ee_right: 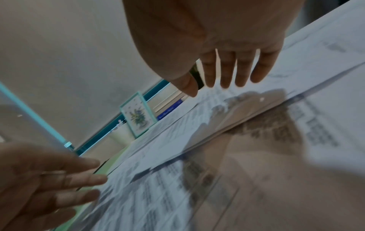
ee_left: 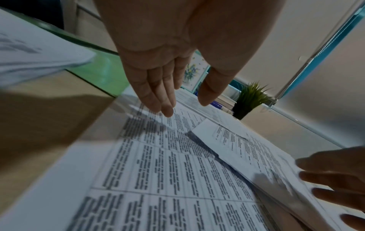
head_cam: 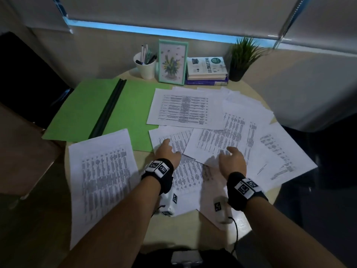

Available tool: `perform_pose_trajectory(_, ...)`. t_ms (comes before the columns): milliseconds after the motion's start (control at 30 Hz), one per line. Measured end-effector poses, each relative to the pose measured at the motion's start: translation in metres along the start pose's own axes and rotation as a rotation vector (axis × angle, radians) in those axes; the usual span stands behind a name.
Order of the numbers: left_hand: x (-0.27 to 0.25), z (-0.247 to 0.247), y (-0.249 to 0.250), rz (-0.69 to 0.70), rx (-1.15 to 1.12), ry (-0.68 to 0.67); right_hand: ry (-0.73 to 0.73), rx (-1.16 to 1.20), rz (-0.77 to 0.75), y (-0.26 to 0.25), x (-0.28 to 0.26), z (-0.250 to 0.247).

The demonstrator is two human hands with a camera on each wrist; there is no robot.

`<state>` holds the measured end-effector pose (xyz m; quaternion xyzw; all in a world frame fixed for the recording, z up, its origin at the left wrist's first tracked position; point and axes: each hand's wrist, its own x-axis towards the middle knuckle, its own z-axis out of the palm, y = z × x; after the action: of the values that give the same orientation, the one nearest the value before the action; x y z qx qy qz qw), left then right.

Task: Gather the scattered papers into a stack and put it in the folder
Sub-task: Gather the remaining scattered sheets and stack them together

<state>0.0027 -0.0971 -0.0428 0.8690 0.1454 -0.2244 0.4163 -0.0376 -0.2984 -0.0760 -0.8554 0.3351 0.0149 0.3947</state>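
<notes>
Several printed white papers (head_cam: 212, 120) lie scattered and overlapping across the round table (head_cam: 253, 91). One sheet (head_cam: 102, 180) lies apart at the near left. An open green folder (head_cam: 85, 109) with a dark spine lies flat at the far left. My left hand (head_cam: 168, 151) (ee_left: 169, 87) hovers just over a sheet near the folder's corner, fingers straight, holding nothing. My right hand (head_cam: 232, 157) (ee_right: 227, 70) is spread over the overlapping sheets (ee_right: 217, 125) in the middle, fingers straight and apart, also holding nothing.
Along the table's far edge stand a white cup of pens (head_cam: 145, 64), a framed plant picture (head_cam: 172, 61), a stack of books (head_cam: 207, 71) and a small potted plant (head_cam: 241, 59). A dark chair (head_cam: 23, 74) stands at the left.
</notes>
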Motion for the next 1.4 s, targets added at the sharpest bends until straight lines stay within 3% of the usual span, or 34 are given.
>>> perform_pose_trajectory(133, 0.014, 0.023, 0.014, -0.007, -0.041, -0.037, 0.217, -0.036, 0.174, 0.022, 0.032, -0.033)
perform_pose_trajectory(233, 0.028, 0.035, 0.025, 0.004, -0.014, -0.065, 0.175, -0.043, 0.356, 0.034, 0.055, -0.053)
perform_pose_trajectory(300, 0.037, 0.041, 0.033, -0.012, -0.018, -0.088, 0.104, -0.109, 0.377, 0.037, 0.068, -0.056)
perform_pose_trajectory(467, 0.057, 0.065, 0.047, -0.091, 0.120, -0.114, -0.031, -0.031, 0.346, 0.030, 0.079, -0.048)
perform_pose_trajectory(733, 0.047, 0.076, 0.036, 0.003, 0.367, -0.283, -0.037, -0.011, 0.215, 0.036, 0.065, -0.040)
perform_pose_trajectory(900, 0.037, 0.077, 0.030, 0.002, 0.334, -0.445, 0.050, 0.042, 0.137, 0.051, 0.049, -0.049)
perform_pose_trajectory(1033, 0.026, 0.085, 0.032, 0.013, 0.292, -0.493, 0.133, 0.140, 0.089, 0.062, 0.035, -0.050)
perform_pose_trajectory(1233, -0.004, 0.084, 0.042, 0.086, 0.106, -0.679, 0.232, 0.267, -0.018, 0.059, 0.023, -0.079)
perform_pose_trajectory(1400, -0.017, 0.070, 0.051, 0.201, 0.093, -0.676, 0.224, 0.347, -0.143, 0.035, 0.024, -0.092)
